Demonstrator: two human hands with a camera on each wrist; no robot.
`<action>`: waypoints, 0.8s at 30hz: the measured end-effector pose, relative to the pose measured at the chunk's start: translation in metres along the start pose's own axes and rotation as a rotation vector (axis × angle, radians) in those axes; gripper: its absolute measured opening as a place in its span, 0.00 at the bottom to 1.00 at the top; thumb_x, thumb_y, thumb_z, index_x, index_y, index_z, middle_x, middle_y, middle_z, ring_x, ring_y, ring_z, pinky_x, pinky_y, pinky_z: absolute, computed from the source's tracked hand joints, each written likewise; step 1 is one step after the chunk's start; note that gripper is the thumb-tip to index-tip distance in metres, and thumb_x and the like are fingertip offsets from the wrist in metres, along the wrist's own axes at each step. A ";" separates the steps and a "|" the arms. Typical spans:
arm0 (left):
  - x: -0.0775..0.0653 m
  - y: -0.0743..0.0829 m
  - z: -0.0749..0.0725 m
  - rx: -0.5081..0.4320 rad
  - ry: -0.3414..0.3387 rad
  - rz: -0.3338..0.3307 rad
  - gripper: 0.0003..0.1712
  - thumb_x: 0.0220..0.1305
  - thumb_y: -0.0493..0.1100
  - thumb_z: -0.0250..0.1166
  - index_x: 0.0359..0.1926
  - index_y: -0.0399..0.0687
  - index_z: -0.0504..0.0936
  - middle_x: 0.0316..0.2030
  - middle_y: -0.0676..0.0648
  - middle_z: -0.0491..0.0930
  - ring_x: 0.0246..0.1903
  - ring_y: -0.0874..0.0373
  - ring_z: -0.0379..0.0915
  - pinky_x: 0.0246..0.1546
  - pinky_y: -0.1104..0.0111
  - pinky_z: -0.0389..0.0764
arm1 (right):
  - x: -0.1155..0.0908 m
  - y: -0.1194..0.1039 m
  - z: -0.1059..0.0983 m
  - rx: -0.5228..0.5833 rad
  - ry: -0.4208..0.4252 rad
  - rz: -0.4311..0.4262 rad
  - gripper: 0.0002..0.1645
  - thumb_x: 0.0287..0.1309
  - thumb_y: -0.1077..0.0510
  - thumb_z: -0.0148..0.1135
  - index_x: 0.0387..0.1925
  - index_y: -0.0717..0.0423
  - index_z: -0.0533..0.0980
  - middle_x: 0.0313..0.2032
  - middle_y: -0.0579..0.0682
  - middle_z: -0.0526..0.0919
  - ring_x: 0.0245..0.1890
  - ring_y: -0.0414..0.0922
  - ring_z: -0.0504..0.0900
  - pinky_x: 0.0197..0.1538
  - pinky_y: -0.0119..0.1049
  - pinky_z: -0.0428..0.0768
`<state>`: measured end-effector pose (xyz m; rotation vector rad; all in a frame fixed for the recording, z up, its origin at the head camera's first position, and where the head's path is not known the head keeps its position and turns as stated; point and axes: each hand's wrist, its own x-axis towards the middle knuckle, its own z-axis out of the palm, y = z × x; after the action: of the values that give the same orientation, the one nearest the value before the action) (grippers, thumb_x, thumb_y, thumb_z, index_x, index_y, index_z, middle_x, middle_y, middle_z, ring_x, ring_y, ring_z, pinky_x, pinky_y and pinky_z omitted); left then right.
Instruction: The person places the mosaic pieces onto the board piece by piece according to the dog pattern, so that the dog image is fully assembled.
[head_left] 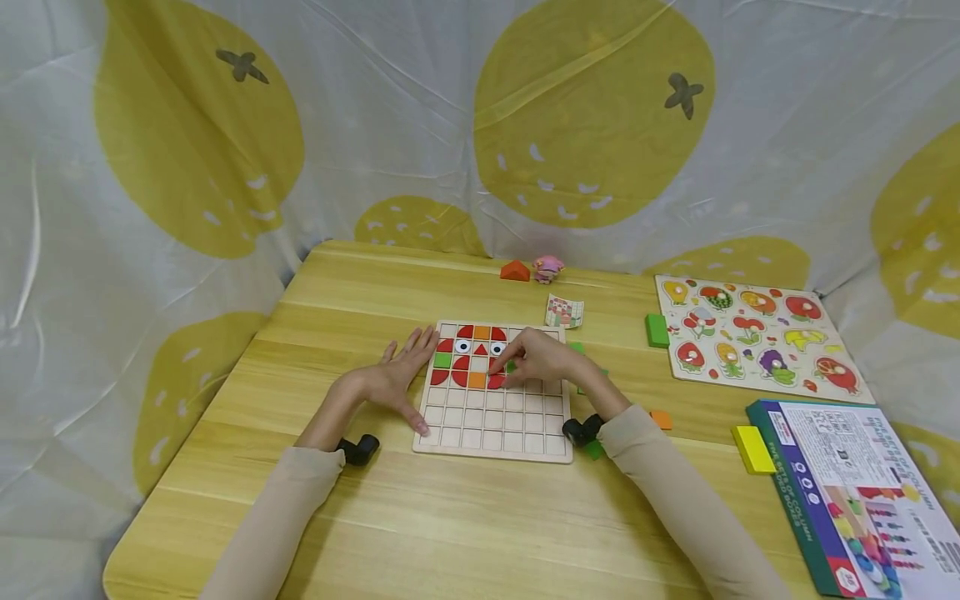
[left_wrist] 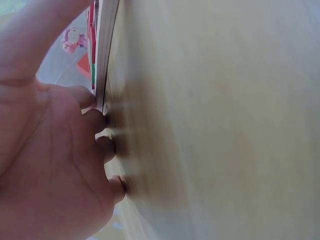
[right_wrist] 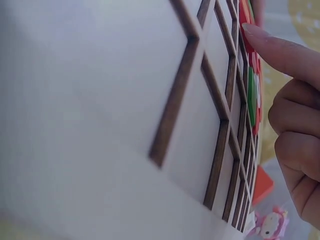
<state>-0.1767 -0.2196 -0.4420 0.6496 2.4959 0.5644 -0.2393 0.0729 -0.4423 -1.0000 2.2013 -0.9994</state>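
Note:
A wooden grid board [head_left: 492, 421] lies on the table, its upper left squares filled with red, orange, green and eye-patterned tiles. My left hand [head_left: 393, 377] spreads its fingers along the board's left edge, with the thumb at the lower left corner. In the left wrist view, the fingertips [left_wrist: 117, 190] touch the tabletop beside the board. My right hand [head_left: 542, 357] reaches over the board, thumb and forefinger at a red quarter-round tile [head_left: 495, 382]. The right wrist view shows a fingertip on the red tile [right_wrist: 246, 25] and the other fingers curled. A green tile [right_wrist: 251, 95] sits close by.
Behind the board lie a small pattern card [head_left: 565, 312], a red-orange triangular block [head_left: 515, 271] and a pink figurine [head_left: 548, 267]. To the right are loose green tiles, an orange tile [head_left: 662, 419], a green block [head_left: 657, 331], a fruit puzzle [head_left: 761, 337], a yellow block [head_left: 753, 450] and a box [head_left: 847, 483].

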 end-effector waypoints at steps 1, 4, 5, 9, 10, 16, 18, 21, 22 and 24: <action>0.000 0.000 0.000 -0.002 0.000 0.001 0.87 0.31 0.64 0.80 0.75 0.42 0.26 0.75 0.38 0.18 0.74 0.38 0.14 0.69 0.36 0.25 | 0.001 0.000 0.000 0.006 -0.006 0.005 0.12 0.52 0.62 0.71 0.40 0.53 0.86 0.13 0.43 0.63 0.14 0.37 0.55 0.22 0.25 0.56; 0.000 -0.001 0.000 -0.001 0.000 0.001 0.87 0.31 0.64 0.80 0.75 0.42 0.26 0.75 0.39 0.18 0.74 0.39 0.14 0.69 0.36 0.25 | 0.003 -0.001 0.000 0.017 -0.009 0.015 0.12 0.52 0.61 0.71 0.41 0.53 0.87 0.12 0.42 0.62 0.14 0.37 0.55 0.21 0.26 0.56; 0.000 -0.001 0.000 -0.002 0.000 0.001 0.87 0.31 0.64 0.80 0.75 0.42 0.26 0.75 0.39 0.18 0.74 0.39 0.14 0.69 0.36 0.25 | 0.003 -0.001 0.000 0.019 -0.004 0.020 0.12 0.51 0.61 0.71 0.40 0.53 0.87 0.11 0.42 0.63 0.14 0.37 0.55 0.21 0.26 0.56; 0.000 0.000 0.000 -0.004 -0.003 0.000 0.87 0.31 0.64 0.80 0.75 0.43 0.25 0.75 0.39 0.18 0.74 0.39 0.14 0.69 0.36 0.25 | 0.004 0.000 0.001 0.028 0.016 0.041 0.11 0.50 0.60 0.73 0.39 0.52 0.87 0.11 0.41 0.67 0.14 0.36 0.57 0.22 0.26 0.57; 0.000 0.000 0.000 -0.003 -0.003 -0.001 0.87 0.30 0.64 0.80 0.75 0.43 0.25 0.75 0.39 0.18 0.74 0.39 0.14 0.69 0.36 0.25 | 0.004 0.000 0.001 0.030 0.018 0.043 0.11 0.50 0.60 0.73 0.38 0.52 0.87 0.11 0.41 0.68 0.14 0.36 0.57 0.22 0.26 0.57; -0.001 0.001 -0.001 -0.006 0.002 0.000 0.87 0.30 0.64 0.80 0.75 0.42 0.26 0.75 0.39 0.19 0.74 0.39 0.15 0.69 0.36 0.25 | 0.004 -0.002 0.000 0.050 0.015 0.064 0.09 0.49 0.60 0.73 0.37 0.52 0.87 0.11 0.49 0.71 0.13 0.36 0.54 0.21 0.26 0.56; -0.001 0.002 -0.002 -0.001 0.000 -0.004 0.87 0.30 0.65 0.80 0.75 0.42 0.26 0.75 0.39 0.19 0.75 0.39 0.15 0.69 0.36 0.25 | 0.004 -0.002 0.000 0.060 0.008 0.067 0.10 0.50 0.61 0.73 0.37 0.53 0.87 0.15 0.54 0.77 0.13 0.36 0.54 0.21 0.26 0.57; -0.001 0.002 -0.002 0.002 0.000 -0.004 0.87 0.30 0.65 0.80 0.75 0.42 0.26 0.75 0.39 0.19 0.75 0.39 0.15 0.69 0.36 0.25 | 0.004 -0.002 -0.001 0.059 -0.017 0.059 0.11 0.51 0.61 0.72 0.39 0.54 0.87 0.21 0.59 0.82 0.13 0.36 0.53 0.21 0.26 0.57; -0.001 0.002 -0.002 0.004 0.000 -0.004 0.87 0.30 0.65 0.80 0.75 0.42 0.27 0.75 0.39 0.19 0.75 0.39 0.15 0.70 0.36 0.25 | 0.002 -0.003 -0.002 0.048 -0.035 0.058 0.13 0.51 0.61 0.71 0.41 0.53 0.86 0.21 0.58 0.82 0.13 0.36 0.54 0.22 0.26 0.57; -0.001 0.002 -0.001 0.005 0.001 0.000 0.87 0.30 0.65 0.80 0.75 0.42 0.27 0.75 0.38 0.19 0.75 0.38 0.15 0.69 0.36 0.25 | -0.002 -0.006 -0.004 0.013 -0.078 0.053 0.16 0.54 0.59 0.70 0.47 0.51 0.84 0.18 0.54 0.78 0.15 0.36 0.57 0.23 0.26 0.59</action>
<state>-0.1757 -0.2193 -0.4394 0.6509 2.4994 0.5589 -0.2384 0.0733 -0.4346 -0.9537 2.1437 -0.9351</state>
